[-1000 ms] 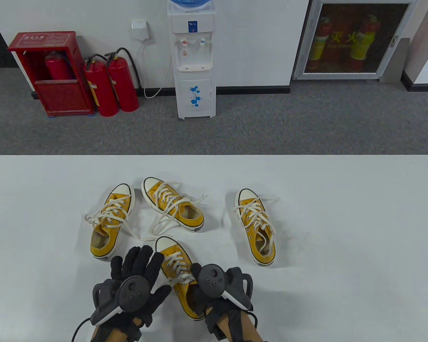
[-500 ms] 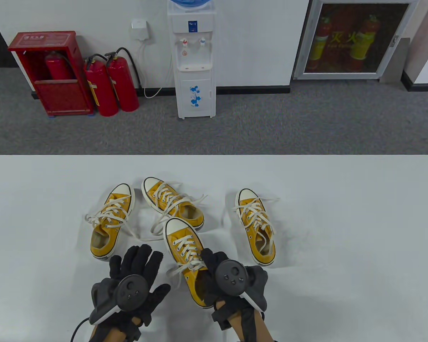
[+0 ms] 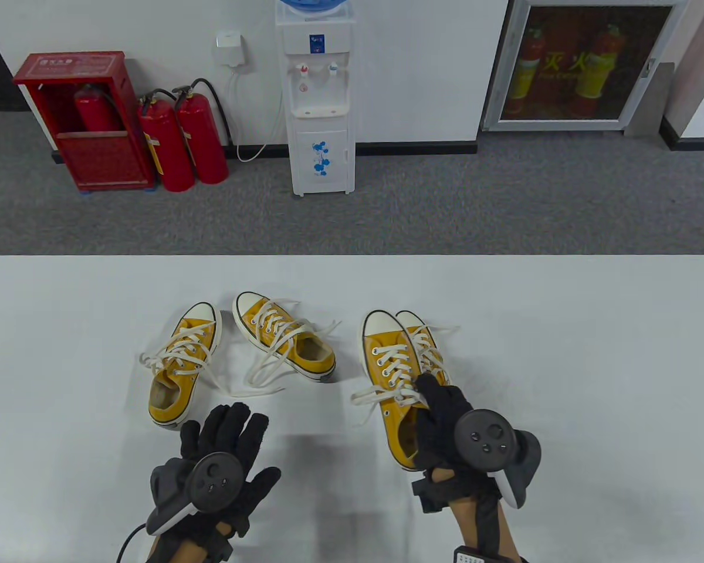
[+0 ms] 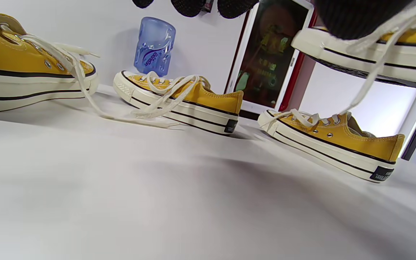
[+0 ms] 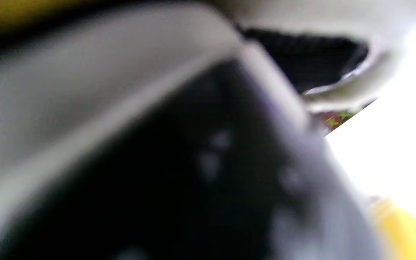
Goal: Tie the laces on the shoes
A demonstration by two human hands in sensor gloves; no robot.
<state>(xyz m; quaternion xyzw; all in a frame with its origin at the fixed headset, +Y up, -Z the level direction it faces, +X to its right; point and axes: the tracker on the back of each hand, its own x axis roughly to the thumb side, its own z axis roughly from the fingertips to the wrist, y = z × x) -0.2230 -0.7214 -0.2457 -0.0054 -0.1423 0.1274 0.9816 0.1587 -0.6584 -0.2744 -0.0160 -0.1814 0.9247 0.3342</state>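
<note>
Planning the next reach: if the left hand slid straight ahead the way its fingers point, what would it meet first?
Probably the heel of the leftmost yellow shoe: the left hand lies flat, fingers spread and pointing up-table toward it. The loose lace beside that heel might come first; depth is unclear.

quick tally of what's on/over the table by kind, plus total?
Yellow shoes: 4 — far left, middle, far right, and one held up by the right hand
Gloved hands: 2 — left hand, right hand
Total: 6
</note>
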